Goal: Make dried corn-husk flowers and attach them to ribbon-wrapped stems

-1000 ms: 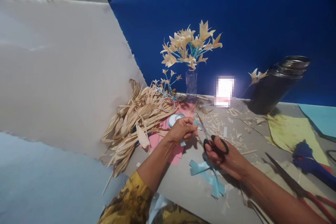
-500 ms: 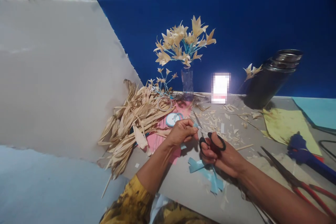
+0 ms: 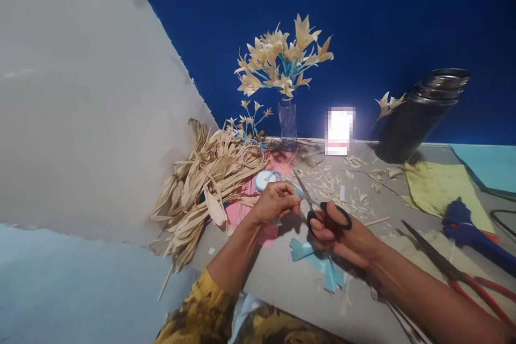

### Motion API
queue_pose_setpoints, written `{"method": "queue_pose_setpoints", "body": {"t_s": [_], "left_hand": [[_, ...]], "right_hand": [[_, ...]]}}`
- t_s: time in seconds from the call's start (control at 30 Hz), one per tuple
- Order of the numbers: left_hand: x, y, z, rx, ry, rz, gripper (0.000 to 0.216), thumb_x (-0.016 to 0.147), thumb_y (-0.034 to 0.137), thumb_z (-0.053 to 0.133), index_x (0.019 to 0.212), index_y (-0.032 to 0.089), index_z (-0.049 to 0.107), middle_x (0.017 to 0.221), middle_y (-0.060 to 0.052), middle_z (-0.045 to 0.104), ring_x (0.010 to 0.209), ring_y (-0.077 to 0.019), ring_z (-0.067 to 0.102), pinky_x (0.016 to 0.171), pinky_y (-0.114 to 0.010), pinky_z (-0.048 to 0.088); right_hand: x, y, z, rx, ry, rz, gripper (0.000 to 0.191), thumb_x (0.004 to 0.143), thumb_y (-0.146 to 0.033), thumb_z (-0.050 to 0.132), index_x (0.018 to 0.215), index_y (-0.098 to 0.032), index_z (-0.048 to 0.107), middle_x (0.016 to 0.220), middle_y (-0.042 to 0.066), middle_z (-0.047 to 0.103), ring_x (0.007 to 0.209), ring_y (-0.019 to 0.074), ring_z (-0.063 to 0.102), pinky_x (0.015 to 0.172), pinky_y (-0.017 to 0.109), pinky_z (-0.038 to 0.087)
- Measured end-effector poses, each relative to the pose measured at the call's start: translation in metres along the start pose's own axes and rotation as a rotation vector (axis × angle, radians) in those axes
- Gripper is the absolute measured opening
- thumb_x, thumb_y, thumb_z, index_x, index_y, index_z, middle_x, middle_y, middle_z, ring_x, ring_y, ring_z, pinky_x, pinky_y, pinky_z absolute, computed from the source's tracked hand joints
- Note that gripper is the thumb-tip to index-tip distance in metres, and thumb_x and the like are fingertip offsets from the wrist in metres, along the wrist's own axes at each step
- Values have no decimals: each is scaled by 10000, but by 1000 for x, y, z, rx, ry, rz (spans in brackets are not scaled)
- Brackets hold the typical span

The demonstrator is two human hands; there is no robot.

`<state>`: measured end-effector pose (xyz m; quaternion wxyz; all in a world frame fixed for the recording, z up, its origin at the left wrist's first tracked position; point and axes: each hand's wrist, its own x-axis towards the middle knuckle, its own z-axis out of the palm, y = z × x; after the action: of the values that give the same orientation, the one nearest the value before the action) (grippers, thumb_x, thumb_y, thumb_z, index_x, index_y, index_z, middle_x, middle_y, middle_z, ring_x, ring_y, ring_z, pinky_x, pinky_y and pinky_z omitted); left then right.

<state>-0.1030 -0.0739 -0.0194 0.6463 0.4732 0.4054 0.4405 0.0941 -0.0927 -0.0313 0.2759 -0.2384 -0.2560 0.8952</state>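
Blue strip (image 3: 299, 192) pinched in left hand (image 3: 277, 204), edge beside scissors (image 3: 309, 200) gripped in right hand (image 3: 337, 235).

Blue strip (image 3: 299, 192) partly hidden in left hand (image 3: 276, 204), bright rectangle (image 3: 339, 128) pixelated past telling, blue tool (image 3: 459, 220) and turquoise sheet (image 3: 489, 169) cut by right edge

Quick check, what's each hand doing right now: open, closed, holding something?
Left hand: closed, pinching a small light-blue piece.
Right hand: closed, holding black-handled scissors.
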Motion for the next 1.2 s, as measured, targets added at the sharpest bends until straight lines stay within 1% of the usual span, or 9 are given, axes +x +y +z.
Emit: {"method": "queue_pose_setpoints", "body": {"t_s": [0.13,0.33,0.57,0.67,0.73,0.83,0.93,1.07,1.2], "left_hand": [[-1,-1,-3,9,6,12,434,674,432,859,717,167,518,530,-2,664,307,-28,353,346,-173,202],[0,-2,-5,13,2,21,416,692,433,852,713,165,534,539,-5,663,315,-30,352,352,-181,198],[-2,5,-11,-16,34,32,377,703,395,851,707,142,571,549,-11,664,330,-15,344,361,-171,192],[-2,4,-13,-85,68,33,368,715,377,839,732,150,550,567,-10,678,315,1,298,362,-161,158],[-2,3,-13,-108,62,27,373,714,366,837,734,158,528,565,-4,676,310,3,293,366,-157,163],[-2,2,-13,-99,55,20,384,711,357,837,722,165,504,557,2,668,308,2,300,367,-153,165],[-2,2,-11,-58,38,7,405,691,384,846,693,167,503,537,1,657,304,-5,306,353,-159,164],[-4,2,-4,12,14,-19,418,652,422,863,677,163,536,507,5,643,310,-27,340,344,-171,196],[-7,3,-1,108,1,-12,409,655,444,868,663,140,595,487,5,618,340,-36,373,357,-177,222]], "right_hand": [[2,1,-2,-64,-22,-24,598,698,-665,824,594,-184,484,476,-112,266,470,52,115,455,222,118],[-1,-3,-4,-219,-56,-21,617,709,-759,747,674,-151,647,513,-53,410,498,80,266,502,246,189],[-5,-6,-3,-157,-47,28,626,667,-759,779,708,-146,659,605,-12,499,566,99,350,546,253,220],[-6,-5,0,-144,-46,23,628,659,-766,779,692,-159,626,604,-16,498,561,96,355,545,248,223],[-5,-4,2,-164,-42,-3,602,685,-734,786,650,-169,582,544,-49,427,512,80,290,514,244,189],[-4,-2,8,-157,-10,-42,606,724,-615,821,543,-195,423,488,-93,297,466,59,147,469,244,107],[-1,-1,10,-157,15,-58,637,749,-545,817,517,-211,328,473,-98,277,456,56,106,456,248,89],[0,1,5,-224,-2,-54,592,726,-682,778,567,-198,476,453,-96,320,442,61,173,467,251,147],[-2,-3,-1,-302,14,-34,622,661,-755,780,599,-178,557,434,-93,337,437,59,190,470,253,132]]}}
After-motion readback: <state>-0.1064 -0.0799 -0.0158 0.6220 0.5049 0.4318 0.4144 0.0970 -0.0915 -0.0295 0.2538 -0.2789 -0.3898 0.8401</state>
